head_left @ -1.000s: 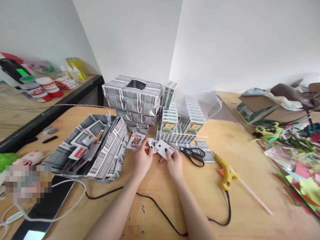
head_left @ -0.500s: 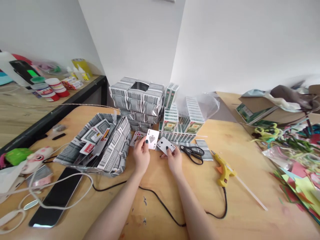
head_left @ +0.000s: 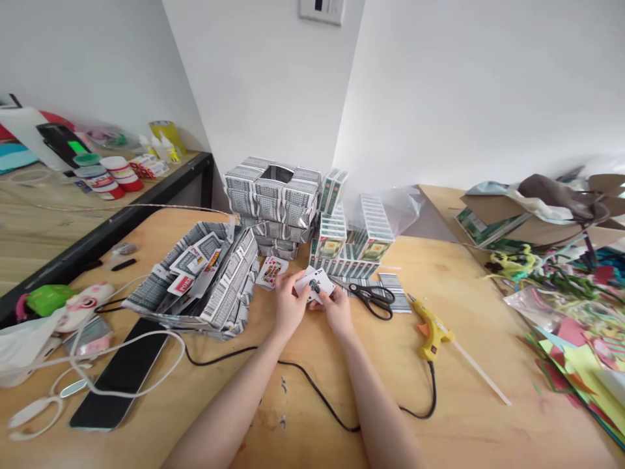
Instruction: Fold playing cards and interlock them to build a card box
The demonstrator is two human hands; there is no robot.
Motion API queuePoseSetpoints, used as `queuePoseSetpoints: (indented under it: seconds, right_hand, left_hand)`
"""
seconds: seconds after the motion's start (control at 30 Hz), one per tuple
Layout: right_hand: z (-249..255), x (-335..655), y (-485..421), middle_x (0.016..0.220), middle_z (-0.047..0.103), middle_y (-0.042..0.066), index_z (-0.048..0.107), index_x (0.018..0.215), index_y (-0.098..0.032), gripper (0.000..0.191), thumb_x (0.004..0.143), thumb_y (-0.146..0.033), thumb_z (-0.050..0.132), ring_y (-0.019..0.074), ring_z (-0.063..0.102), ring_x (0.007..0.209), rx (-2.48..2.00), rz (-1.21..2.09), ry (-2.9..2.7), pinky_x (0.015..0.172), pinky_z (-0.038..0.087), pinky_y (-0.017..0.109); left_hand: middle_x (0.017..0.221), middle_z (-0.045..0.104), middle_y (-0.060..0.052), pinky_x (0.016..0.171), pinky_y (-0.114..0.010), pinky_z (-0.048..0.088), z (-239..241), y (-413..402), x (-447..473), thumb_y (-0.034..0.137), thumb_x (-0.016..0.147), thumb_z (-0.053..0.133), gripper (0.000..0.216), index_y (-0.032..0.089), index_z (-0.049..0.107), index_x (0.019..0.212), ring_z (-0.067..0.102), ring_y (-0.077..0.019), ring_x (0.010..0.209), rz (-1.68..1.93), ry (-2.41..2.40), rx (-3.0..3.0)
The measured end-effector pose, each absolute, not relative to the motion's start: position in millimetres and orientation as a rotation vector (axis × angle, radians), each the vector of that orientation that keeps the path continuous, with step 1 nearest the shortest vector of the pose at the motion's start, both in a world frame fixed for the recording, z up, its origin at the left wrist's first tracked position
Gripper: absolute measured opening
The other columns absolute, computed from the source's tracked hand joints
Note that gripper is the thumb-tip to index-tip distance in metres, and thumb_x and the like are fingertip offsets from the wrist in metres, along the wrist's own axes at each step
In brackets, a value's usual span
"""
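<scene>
"What's above the table [head_left: 400, 365]?"

"The left hand [head_left: 289, 298] and right hand [head_left: 336, 311], each thumb and fingers pinched nearly closed on overlapping playing cards [head_left: 319, 281] between them."

"How will those handle?"

"Probably light, springy, slick; best held by opposite edges, since corners likely crease easily."

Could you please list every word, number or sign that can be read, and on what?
"POK", next letter unclear: red label in the basket.
"A", with a black spade: held card.
Too small or blurred: print on the yellow label, court card, green boxes, jars, glue gun.
</scene>
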State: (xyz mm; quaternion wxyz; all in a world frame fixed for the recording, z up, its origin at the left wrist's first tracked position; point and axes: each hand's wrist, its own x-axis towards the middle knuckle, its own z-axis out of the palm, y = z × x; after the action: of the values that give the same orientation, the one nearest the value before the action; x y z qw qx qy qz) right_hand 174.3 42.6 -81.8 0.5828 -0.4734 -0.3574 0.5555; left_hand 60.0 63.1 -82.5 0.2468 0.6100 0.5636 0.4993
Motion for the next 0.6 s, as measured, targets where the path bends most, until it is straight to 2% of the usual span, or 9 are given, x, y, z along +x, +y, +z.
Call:
queuePoseSetpoints:
  seconds: [0.07, 0.23, 0.43, 0.6]
  right_hand:
    - [-82.2, 176.1, 42.7, 0.065, 0.063, 0.0, 0.051, 0.081, -0.017, 0.031, 0.064, -0.039, 0.065, 0.0139, 0.059, 0.05, -1.098, 1.327, -0.841, 0.056, 0.053, 0.032]
    - [-84.4, 177.5, 43.3, 0.053, 0.061, -0.002, 0.051, 0.077, -0.017, 0.028, 0.066, -0.04, 0.063, 0.0127, 0.055, 0.042, -1.102, 1.342, -0.905, 0.047, 0.049, 0.027]
    - [-84.6, 174.2, 44.4, 0.05, 0.059, -0.002, 0.052, 0.072, -0.017, 0.031, 0.068, -0.046, 0.06, 0.0115, 0.051, 0.038, -1.136, 1.27, -0.88, 0.042, 0.044, 0.025]
    - [-84.9, 173.6, 41.2, 0.039, 0.044, -0.006, 0.046, 0.059, -0.018, 0.038, 0.071, -0.053, 0.053, 0.0074, 0.037, 0.03, -1.282, 1.105, -0.85, 0.031, 0.03, 0.019]
  left_hand:
    - [0.102, 0.053, -0.009, 0.082, -0.031, 0.045, -83.9, 68.5, 57.1, 0.026, 0.074, 0.055, 0.024, 0.018, 0.061, 0.096, 0.052, -0.0175, 0.096, 1.377, 1.499, 1.619]
    - [0.082, 0.063, -0.006, 0.063, -0.025, 0.047, -86.8, 84.0, 49.5, 0.029, 0.072, 0.055, 0.028, 0.013, 0.06, 0.094, 0.058, -0.0136, 0.07, 1.252, 1.259, 1.355]
    - [0.081, 0.066, -0.005, 0.058, -0.022, 0.045, -83.6, 85.4, 47.1, 0.027, 0.069, 0.058, 0.028, 0.013, 0.062, 0.092, 0.059, -0.014, 0.068, 1.161, 1.113, 1.247]
    - [0.081, 0.067, -0.005, 0.06, -0.024, 0.045, -83.8, 84.7, 45.1, 0.026, 0.065, 0.061, 0.027, 0.013, 0.062, 0.089, 0.06, -0.0147, 0.069, 1.129, 1.06, 1.178]
